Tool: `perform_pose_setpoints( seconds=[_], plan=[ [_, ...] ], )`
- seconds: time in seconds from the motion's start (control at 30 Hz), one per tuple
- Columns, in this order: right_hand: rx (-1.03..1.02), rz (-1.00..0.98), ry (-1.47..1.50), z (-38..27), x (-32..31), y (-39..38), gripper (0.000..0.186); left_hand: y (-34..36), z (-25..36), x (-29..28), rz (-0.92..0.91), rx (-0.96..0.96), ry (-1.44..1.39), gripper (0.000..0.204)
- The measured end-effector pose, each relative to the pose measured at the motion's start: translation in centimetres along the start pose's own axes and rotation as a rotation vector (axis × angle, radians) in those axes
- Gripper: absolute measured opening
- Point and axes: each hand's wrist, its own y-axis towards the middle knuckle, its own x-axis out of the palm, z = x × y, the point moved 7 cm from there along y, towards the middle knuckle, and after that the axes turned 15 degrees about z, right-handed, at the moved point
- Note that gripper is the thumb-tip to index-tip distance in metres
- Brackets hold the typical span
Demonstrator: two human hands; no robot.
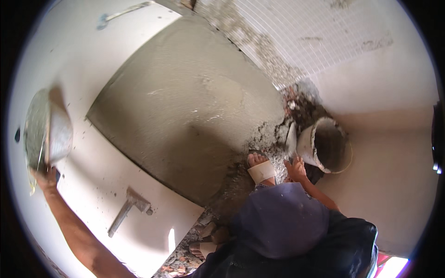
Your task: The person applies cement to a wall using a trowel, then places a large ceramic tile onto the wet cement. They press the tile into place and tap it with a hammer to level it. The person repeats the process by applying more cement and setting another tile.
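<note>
At the far left stands a bucket (pixel 60 132) filled with grey wet mortar (pixel 37 127). My left hand (pixel 46 178) is closed at its near rim, with the arm stretched out; part of the grip is hidden. Low between my foot and a second bucket (pixel 308 147), my right hand (pixel 296 170) is closed around the handle end of a trowel (pixel 291 139), whose blade points away from me. That second bucket is tipped on its side, its dark, mortar-smeared mouth facing right. A broad bed of smoothed wet mortar (pixel 185 88) spreads ahead of me.
A hammer (pixel 131 204) lies on the white surface (pixel 92 162) left of the mortar. Another long-handled tool (pixel 123 15) lies at the far left. Rubble (pixel 301 104) borders the mortar at right, below a ribbed pale panel (pixel 324 37). My sandalled foot (pixel 261 167) stands at the mortar's edge.
</note>
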Motion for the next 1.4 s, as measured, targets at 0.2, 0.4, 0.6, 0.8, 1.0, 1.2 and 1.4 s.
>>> perform_pose_setpoints(
  seconds=[0.2,0.4,0.6,0.8,1.0,1.2,1.4],
  plan=[
    [-0.038,0.122,-0.179,4.4,5.1,0.1,0.062,14.6,0.0,-4.9,-0.064,0.099,-0.002,0.032],
    [-0.031,0.232,-0.203,9.8,9.4,1.2,0.051,5.8,-1.1,-6.6,0.190,0.145,0.035,0.023],
    [-0.343,0.371,-0.020,12.0,5.6,1.1,0.041,-9.5,-2.9,-10.1,0.283,0.059,-0.007,0.025],
    [-0.239,0.150,0.287,5.1,-3.7,-0.5,0.040,-20.6,-5.5,-14.4,0.210,0.025,-0.020,0.036],
    [-0.979,0.051,0.350,-24.1,-15.2,-1.0,0.037,-26.5,-5.6,-15.6,0.310,0.242,-0.163,0.050],
    [-1.639,0.305,0.015,-48.7,-21.1,-13.5,0.031,-31.7,-3.7,-13.3,0.409,0.384,0.056,0.049],
    [-1.863,0.547,-0.382,-60.7,-14.7,-23.9,0.022,-35.7,-2.8,-8.9,0.376,0.508,0.201,0.035]
  ],
)
